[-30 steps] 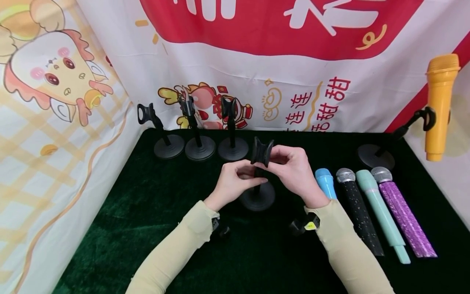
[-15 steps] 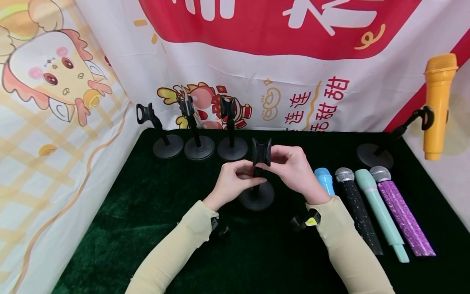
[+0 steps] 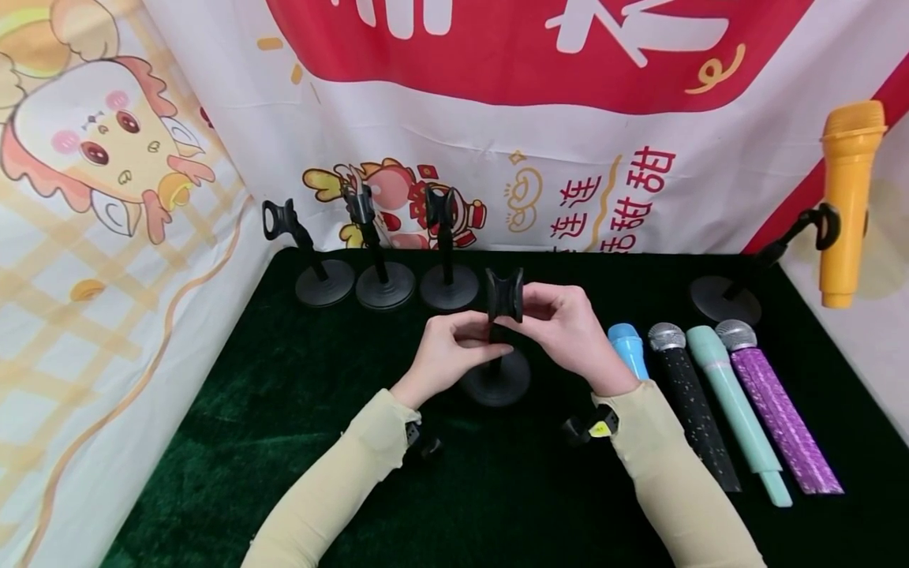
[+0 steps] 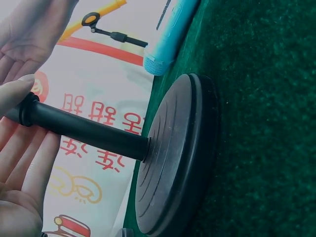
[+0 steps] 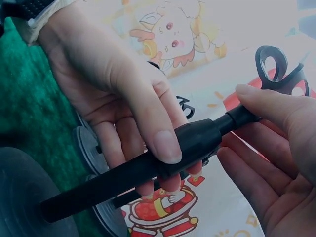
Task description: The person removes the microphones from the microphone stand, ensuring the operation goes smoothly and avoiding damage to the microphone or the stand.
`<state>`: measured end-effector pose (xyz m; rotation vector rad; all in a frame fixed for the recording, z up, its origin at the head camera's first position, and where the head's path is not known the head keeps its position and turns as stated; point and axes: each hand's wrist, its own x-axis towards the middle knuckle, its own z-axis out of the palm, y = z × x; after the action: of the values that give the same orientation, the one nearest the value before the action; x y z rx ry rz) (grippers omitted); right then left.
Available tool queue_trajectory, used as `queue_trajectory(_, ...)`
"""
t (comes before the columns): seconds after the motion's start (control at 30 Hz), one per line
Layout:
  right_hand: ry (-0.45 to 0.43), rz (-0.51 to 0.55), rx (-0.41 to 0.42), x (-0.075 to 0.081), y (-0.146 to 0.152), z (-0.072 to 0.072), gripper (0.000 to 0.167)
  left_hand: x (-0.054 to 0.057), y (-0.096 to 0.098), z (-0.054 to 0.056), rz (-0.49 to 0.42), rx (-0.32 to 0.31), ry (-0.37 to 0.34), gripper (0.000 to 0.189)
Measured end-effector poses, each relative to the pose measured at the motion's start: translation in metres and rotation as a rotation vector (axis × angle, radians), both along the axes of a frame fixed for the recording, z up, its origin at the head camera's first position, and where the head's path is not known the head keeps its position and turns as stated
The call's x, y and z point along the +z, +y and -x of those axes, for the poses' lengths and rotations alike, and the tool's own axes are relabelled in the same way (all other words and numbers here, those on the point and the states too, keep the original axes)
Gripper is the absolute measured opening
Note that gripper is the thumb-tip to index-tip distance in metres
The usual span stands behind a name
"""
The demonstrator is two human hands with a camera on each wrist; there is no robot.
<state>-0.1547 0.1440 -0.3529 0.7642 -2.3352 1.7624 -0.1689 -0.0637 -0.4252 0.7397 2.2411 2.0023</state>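
Observation:
A black desktop microphone stand (image 3: 497,379) stands upright on its round base in front of the person. My left hand (image 3: 449,351) grips its pole around the collar, thumb on the near side and fingers behind, as the right wrist view shows. Higher up, my right hand (image 3: 568,327) pinches the thin neck just below the microphone clip (image 3: 505,294), thumb against it. The clip's cradle holds no microphone. In the left wrist view the stand's base (image 4: 170,153) rests on the green cloth.
Three similar stands (image 3: 384,284) line the back left. Back right, another stand (image 3: 726,300) holds a yellow microphone (image 3: 848,205). Blue (image 3: 628,347), black (image 3: 692,402), mint (image 3: 735,402) and purple (image 3: 784,418) microphones lie on the right of the green cloth (image 3: 270,442). Printed curtains hang behind and left.
The clip on top of the stand has turned slightly, from tilted to squarer towards the head camera. Both hands keep nearly the same places on the stand.

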Motion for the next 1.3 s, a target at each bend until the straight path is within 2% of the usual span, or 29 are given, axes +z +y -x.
queue_trajectory(0.47, -0.014, -0.026, 0.019, -0.009, 0.002, 0.001, 0.014, 0.000, -0.001, 0.001, 0.003, -0.008, -0.043, 0.027)
queue_trajectory(0.93, 0.030, -0.020, -0.035, -0.011, -0.001, -0.001, 0.012, -0.001, -0.001, 0.003, 0.032, -0.001, -0.027, 0.030)
queue_trajectory(1.17, -0.013, -0.009, -0.021, -0.011, 0.000, 0.000, 0.012, -0.002, -0.001, 0.001, 0.029, 0.008, -0.027, 0.026)
queue_trajectory(1.3, -0.037, -0.036, -0.020, -0.009, 0.007, -0.001, 0.020, -0.003, -0.001, 0.000, 0.016, 0.000, -0.027, 0.024)
